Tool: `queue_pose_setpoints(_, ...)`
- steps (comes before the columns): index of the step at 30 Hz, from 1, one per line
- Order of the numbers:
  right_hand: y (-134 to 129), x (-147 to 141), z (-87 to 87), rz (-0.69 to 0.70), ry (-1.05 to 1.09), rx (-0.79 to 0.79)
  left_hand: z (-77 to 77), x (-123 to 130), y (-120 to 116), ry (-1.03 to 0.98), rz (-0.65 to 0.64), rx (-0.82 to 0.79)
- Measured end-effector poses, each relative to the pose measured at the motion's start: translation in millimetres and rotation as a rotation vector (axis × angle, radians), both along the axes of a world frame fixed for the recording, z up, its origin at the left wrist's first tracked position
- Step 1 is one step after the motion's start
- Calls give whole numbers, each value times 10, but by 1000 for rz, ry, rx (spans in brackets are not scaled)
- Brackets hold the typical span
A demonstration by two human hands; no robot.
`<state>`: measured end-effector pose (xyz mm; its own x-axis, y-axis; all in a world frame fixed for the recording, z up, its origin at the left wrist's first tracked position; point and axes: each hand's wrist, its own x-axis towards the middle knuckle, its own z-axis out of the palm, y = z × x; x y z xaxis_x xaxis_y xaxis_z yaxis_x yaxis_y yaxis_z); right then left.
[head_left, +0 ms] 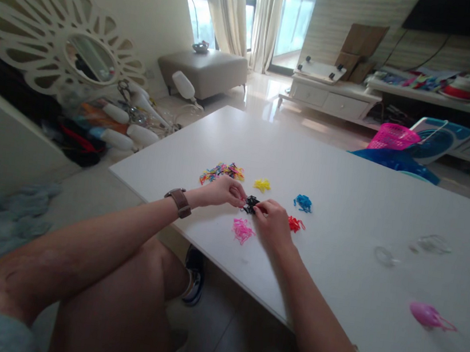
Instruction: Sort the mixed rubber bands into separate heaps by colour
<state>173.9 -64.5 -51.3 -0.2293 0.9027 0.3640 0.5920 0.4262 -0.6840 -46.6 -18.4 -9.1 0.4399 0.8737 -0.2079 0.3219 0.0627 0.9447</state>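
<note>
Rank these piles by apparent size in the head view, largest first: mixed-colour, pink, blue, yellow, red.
1. Mixed-colour pile
2. Pink pile
3. Blue pile
4. Yellow pile
Red pile: unranked, since the right hand partly hides it.

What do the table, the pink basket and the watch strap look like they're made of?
Table: perhaps lacquered board or glass, smooth and glossy; it's white and shows soft reflections.
Pink basket: probably plastic, given its bright even colour and moulded-looking mesh of holes.
Watch strap: maybe leather, matt brown, though it's too small to be sure.
</note>
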Motion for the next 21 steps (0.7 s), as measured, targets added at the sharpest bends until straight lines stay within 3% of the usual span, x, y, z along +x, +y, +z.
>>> queue_pose_setpoints(8,-9,-13,42,-21,16,44,92,79,-91,-85,-14,-127)
queue_pose_setpoints(14,-95,-43,165,117,192,98,183,149,-144,-121,8,-159)
queue_pose_setpoints(21,-107,-66,165,132,225,70,168,158,-146,-149,-6,-174)
